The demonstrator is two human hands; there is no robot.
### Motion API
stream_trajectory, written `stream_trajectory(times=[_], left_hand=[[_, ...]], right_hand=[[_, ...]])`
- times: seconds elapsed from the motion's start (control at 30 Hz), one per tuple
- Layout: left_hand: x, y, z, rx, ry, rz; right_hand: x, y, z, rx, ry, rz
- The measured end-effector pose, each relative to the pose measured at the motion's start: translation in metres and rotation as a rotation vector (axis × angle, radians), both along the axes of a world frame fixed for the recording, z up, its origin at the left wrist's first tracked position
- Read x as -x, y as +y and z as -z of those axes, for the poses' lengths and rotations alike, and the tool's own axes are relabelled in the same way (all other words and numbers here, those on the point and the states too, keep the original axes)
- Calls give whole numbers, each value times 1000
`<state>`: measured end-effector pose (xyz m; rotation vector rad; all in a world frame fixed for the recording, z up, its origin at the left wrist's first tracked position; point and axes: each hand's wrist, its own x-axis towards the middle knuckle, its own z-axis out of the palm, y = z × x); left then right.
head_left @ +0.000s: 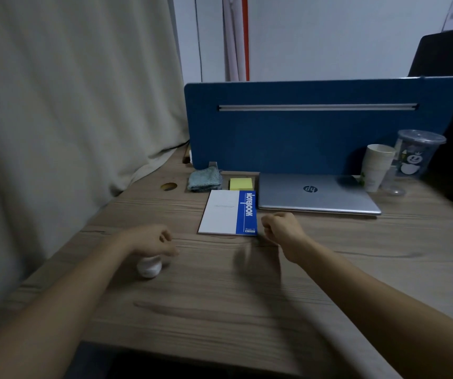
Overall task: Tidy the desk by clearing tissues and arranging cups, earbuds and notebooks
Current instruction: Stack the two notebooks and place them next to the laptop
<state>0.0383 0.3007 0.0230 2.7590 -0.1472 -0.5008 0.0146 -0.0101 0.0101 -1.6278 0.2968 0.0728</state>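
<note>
1. The wooden desk (pixel 247 296) filled the lower view, with a blue divider panel (pixel 315 132) standing upright along its far edge and a pale curtain (pixel 69 105) hanging at the left.
2. A closed silver laptop (pixel 315 194) lay flat just in front of the panel.
3. Both bare forearms reached forward over the desk from the near corners, angled toward each other.
4. A white notebook with a blue spine strip (pixel 229 212) lay flat just left of the laptop, its near right corner just beside the right hand.
5. The right hand (pixel 281 228) was curled into a loose fist, knuckles forward, fingers drawn together on nothing visible; whether it touched the desk could not be told.
6. The left hand (pixel 151 240) was cupped palm-down, its fingers closed over a small white rounded object (pixel 150 268), blurred, perhaps an earbud case or a tissue wad.
7. At the far right stood a stack of paper cups (pixel 377 166) touching a clear lidded plastic cup (pixel 415 154).
8. A folded grey-blue cloth (pixel 204 179) and a yellow sticky-note pad (pixel 241 184) sat beyond the notebook.
</note>
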Motion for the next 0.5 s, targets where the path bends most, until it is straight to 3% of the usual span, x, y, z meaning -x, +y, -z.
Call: stream_trajectory(times=[0.27, 0.5], left_hand=[[38, 25, 3, -92, 43, 4], [42, 22, 12, 143, -165, -27]], right_hand=[[21, 7, 2, -11, 18, -13], [18, 4, 11, -12, 61, 0]])
